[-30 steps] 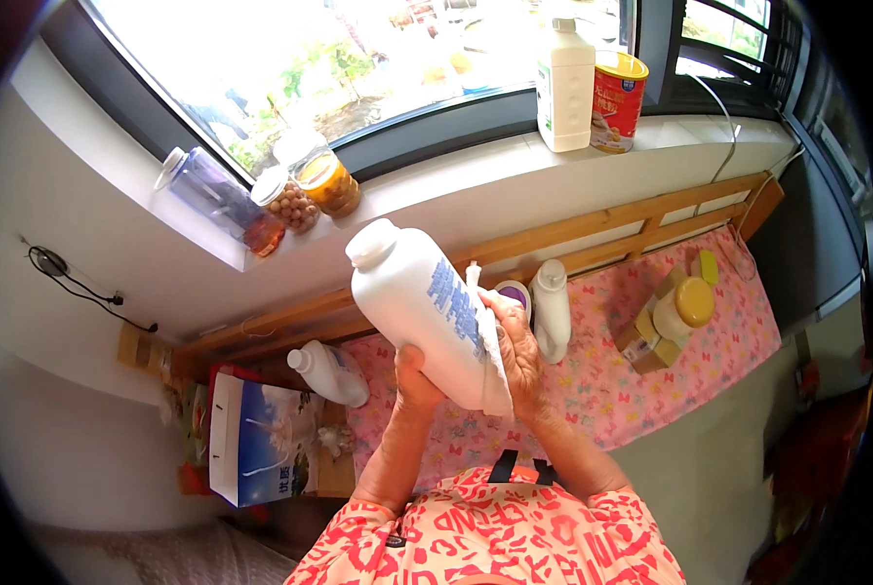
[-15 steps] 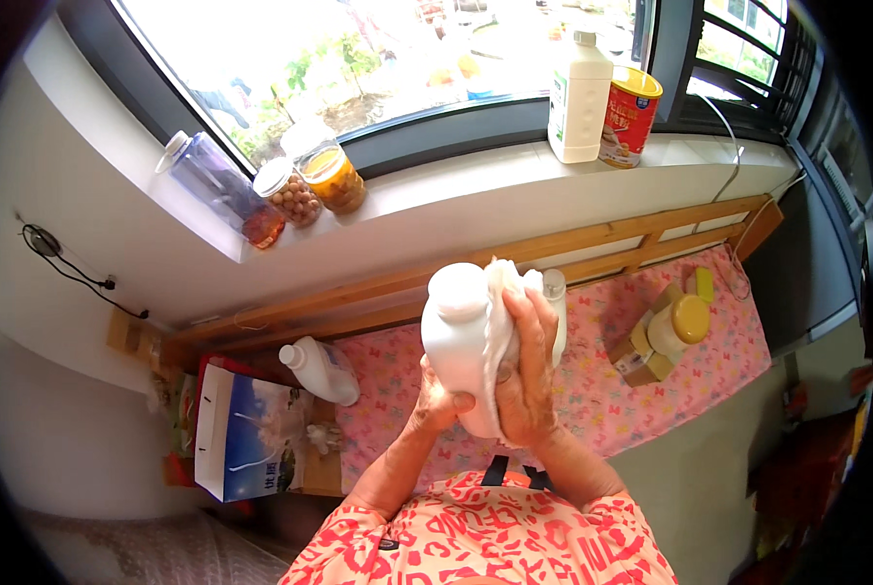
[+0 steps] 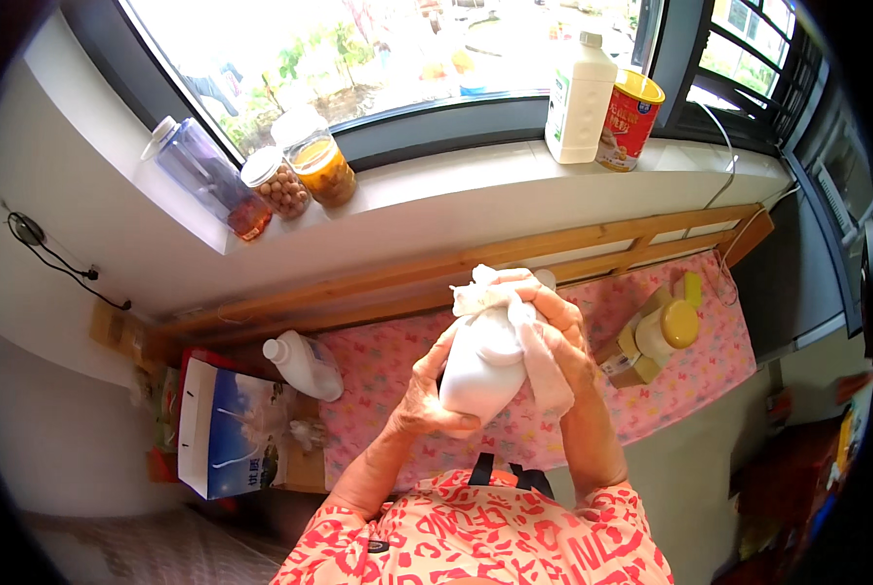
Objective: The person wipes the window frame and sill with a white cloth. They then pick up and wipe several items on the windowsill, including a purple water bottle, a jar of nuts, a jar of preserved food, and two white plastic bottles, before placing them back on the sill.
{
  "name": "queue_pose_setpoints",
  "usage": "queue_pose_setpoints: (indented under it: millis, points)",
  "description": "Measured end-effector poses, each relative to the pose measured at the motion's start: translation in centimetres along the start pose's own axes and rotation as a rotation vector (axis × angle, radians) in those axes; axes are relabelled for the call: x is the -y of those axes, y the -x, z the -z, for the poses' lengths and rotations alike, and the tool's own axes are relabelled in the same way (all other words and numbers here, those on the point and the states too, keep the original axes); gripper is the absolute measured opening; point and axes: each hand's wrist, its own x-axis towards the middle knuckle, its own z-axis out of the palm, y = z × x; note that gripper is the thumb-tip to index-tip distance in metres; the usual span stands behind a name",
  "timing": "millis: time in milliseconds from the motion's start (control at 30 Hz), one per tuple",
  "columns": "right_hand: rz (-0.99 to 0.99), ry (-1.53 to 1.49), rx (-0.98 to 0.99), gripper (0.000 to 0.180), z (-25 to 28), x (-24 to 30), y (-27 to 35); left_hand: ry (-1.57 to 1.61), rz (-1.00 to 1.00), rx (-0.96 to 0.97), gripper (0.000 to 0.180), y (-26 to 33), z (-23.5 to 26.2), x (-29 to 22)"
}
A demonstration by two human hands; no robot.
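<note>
In front of me, above the pink patterned cloth [image 3: 388, 370], I hold a white plastic bottle [image 3: 480, 375], its capped end tilted up. My left hand [image 3: 427, 392] grips its left side, the thumb lying low across the body. A white cloth [image 3: 551, 375] is bunched in my right hand [image 3: 561, 322], which presses it over the far and right side near the cap. Part of the cloth hangs down beside the bottle. Behind my right hand another pale bottle [image 3: 545, 279] is mostly hidden.
Another white bottle [image 3: 303, 365] stands at the left beside a blue-and-white paper bag [image 3: 237, 439]. To the right are a yellow-lidded jar [image 3: 667, 330] and a carton [image 3: 620, 359]. A wooden rail [image 3: 417, 275] runs behind; jars, a large white jug [image 3: 579, 102] and a red can [image 3: 632, 122] line the windowsill.
The bottle has turned and come slightly nearer and to the right. My right hand has moved the cloth from the bottle's side up around its capped end.
</note>
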Motion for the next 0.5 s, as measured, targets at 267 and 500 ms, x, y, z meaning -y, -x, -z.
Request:
queue_pose_setpoints:
  millis: [267,500]
  points:
    - [-0.192,0.224,0.199,0.034,0.3,2.3,-0.9,-0.425,-0.242,0.025,0.106,-0.3,0.4,-1.1]
    - [-0.339,-0.107,-0.026,0.017,0.8,0.2,-1.4,-0.373,-0.192,-0.035,0.102,0.5,-0.3,-0.7]
